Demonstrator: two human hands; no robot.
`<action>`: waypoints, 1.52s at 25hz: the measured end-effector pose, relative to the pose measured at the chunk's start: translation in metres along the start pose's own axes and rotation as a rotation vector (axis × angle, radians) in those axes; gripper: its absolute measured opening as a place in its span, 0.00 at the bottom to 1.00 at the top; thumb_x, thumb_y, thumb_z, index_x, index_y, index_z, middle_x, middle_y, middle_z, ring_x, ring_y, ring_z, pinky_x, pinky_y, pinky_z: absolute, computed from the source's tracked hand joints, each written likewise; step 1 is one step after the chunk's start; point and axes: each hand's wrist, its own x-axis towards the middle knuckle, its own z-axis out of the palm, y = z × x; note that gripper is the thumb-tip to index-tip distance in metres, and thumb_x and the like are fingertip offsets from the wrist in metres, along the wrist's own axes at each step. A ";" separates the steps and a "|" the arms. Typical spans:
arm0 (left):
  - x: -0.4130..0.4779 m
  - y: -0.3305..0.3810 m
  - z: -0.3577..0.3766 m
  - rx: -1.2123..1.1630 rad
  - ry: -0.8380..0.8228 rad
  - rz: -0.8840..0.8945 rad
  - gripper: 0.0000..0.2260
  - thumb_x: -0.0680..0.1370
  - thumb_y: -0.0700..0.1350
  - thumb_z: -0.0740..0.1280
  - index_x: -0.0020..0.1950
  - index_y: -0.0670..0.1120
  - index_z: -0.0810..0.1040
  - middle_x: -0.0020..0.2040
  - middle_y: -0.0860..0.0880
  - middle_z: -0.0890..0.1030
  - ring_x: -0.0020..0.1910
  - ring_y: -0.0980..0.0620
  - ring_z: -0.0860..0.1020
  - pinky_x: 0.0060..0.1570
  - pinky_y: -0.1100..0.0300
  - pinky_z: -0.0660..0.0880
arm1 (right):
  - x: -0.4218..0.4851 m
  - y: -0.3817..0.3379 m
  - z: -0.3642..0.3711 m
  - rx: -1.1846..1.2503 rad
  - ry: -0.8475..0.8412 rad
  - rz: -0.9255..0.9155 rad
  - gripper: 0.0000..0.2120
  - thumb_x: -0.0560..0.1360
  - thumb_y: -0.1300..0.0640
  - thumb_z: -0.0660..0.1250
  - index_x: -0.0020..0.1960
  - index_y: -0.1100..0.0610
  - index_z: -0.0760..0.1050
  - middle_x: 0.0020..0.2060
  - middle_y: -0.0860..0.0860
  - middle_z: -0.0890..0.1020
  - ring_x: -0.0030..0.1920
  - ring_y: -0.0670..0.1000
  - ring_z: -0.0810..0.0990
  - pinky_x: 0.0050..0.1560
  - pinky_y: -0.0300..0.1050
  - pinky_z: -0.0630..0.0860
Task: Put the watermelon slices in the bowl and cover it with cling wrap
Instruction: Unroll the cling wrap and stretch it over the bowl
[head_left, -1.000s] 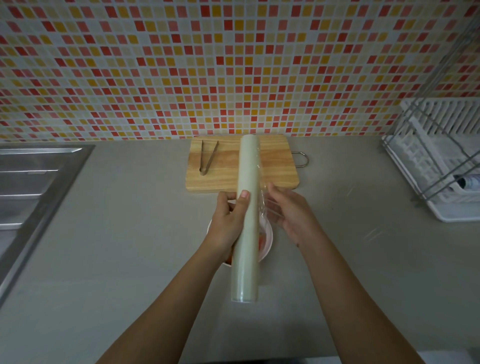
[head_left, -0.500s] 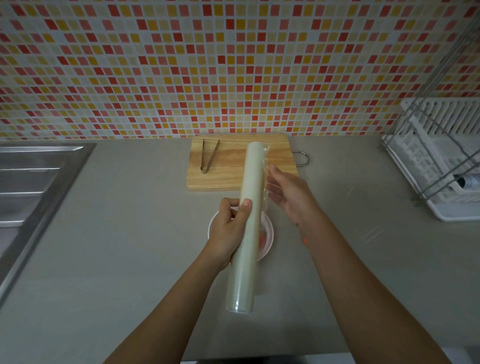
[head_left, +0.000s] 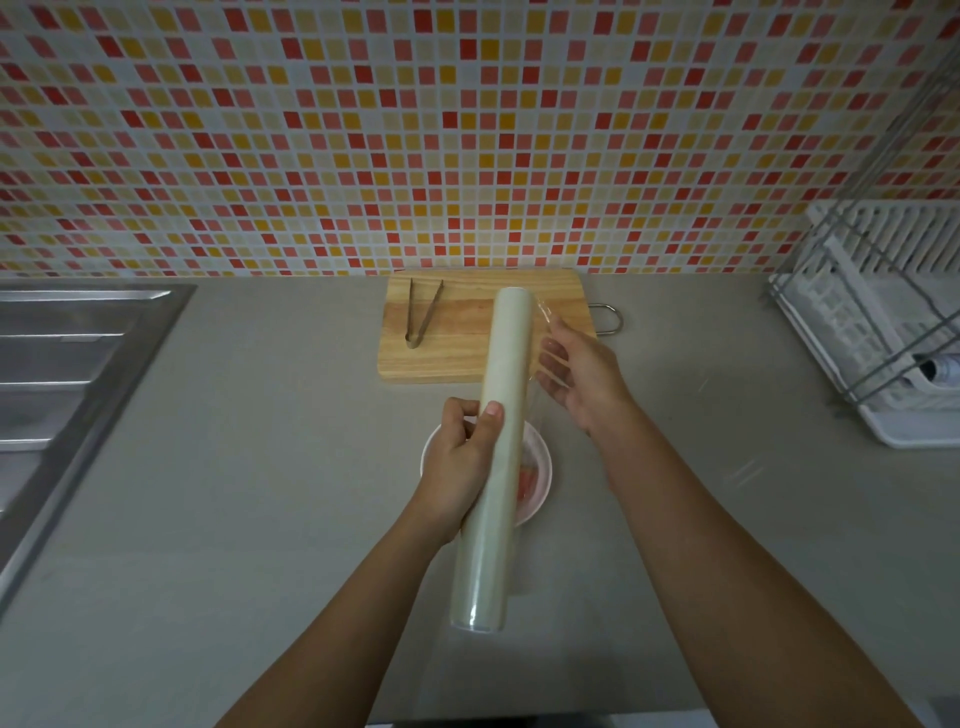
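My left hand (head_left: 462, 457) grips a long pale roll of cling wrap (head_left: 496, 452) around its middle and holds it above the counter, far end pointing at the wall. My right hand (head_left: 576, 371) is beside the roll's upper right, and its fingers pinch the loose clear film coming off the roll. Under the roll sits a small white bowl (head_left: 540, 486) with red watermelon slices (head_left: 527, 480) inside; the roll and my left hand hide most of it.
A wooden cutting board (head_left: 467, 358) lies by the tiled wall with metal tongs (head_left: 422, 318) on its left part. A steel sink drainboard (head_left: 62, 364) is at the left. A white dish rack (head_left: 883, 322) stands at the right.
The roll has tilted and dropped toward me. My right hand has slid up along the roll's right side, from near the bowl to over the board's edge, drawing film.
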 end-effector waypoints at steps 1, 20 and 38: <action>0.000 0.000 0.000 -0.001 0.002 -0.004 0.13 0.78 0.57 0.61 0.51 0.47 0.69 0.47 0.38 0.83 0.43 0.43 0.83 0.47 0.44 0.80 | 0.001 0.000 0.002 -0.022 0.004 -0.061 0.05 0.72 0.51 0.70 0.41 0.51 0.78 0.34 0.46 0.79 0.34 0.43 0.77 0.34 0.38 0.78; 0.019 0.020 -0.018 0.139 0.069 -0.049 0.16 0.77 0.62 0.52 0.49 0.56 0.76 0.54 0.41 0.81 0.54 0.37 0.79 0.57 0.36 0.73 | -0.047 0.081 0.003 -0.143 -0.203 0.256 0.33 0.76 0.34 0.46 0.45 0.57 0.80 0.33 0.53 0.85 0.39 0.53 0.84 0.45 0.51 0.81; 0.028 0.021 0.008 0.352 0.243 0.059 0.18 0.80 0.59 0.50 0.47 0.50 0.73 0.39 0.56 0.74 0.40 0.57 0.73 0.41 0.59 0.66 | -0.034 0.065 -0.004 -0.277 0.036 -0.185 0.20 0.79 0.44 0.53 0.33 0.53 0.65 0.26 0.48 0.69 0.26 0.47 0.69 0.31 0.43 0.68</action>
